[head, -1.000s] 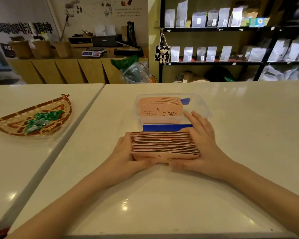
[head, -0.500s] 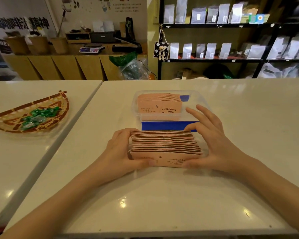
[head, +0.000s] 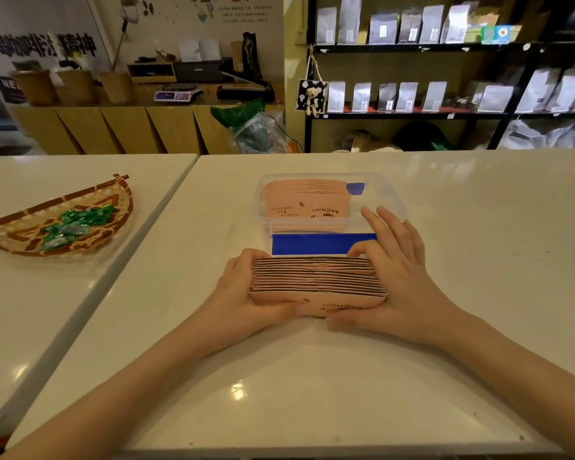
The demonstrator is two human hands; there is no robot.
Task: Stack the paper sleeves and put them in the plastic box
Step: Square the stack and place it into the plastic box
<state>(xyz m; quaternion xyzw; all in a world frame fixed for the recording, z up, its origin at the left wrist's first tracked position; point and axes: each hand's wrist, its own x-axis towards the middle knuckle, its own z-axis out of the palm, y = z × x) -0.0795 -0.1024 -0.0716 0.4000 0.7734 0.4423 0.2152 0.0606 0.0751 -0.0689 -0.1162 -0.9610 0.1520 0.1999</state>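
Observation:
A stack of pink paper sleeves [head: 316, 280] stands on edge on the white table, just in front of the clear plastic box [head: 384, 194]. My left hand [head: 243, 293] grips the stack's left end and my right hand [head: 399, 277] presses against its right end, thumbs along the near face. Inside the box another bundle of pink sleeves [head: 304, 202] leans toward the back left. A blue strip [head: 312, 244] runs along the box's near side.
A woven basket [head: 113, 224] with green wrapped candies sits on the neighbouring table to the left, across a narrow gap between the two tabletops. Shelves of pouches and a wooden counter stand beyond the table's far edge.
My right hand's fingers, lifted and spread half a second ago, have come back against the stack's right end. The stack stays in the same place before the box.

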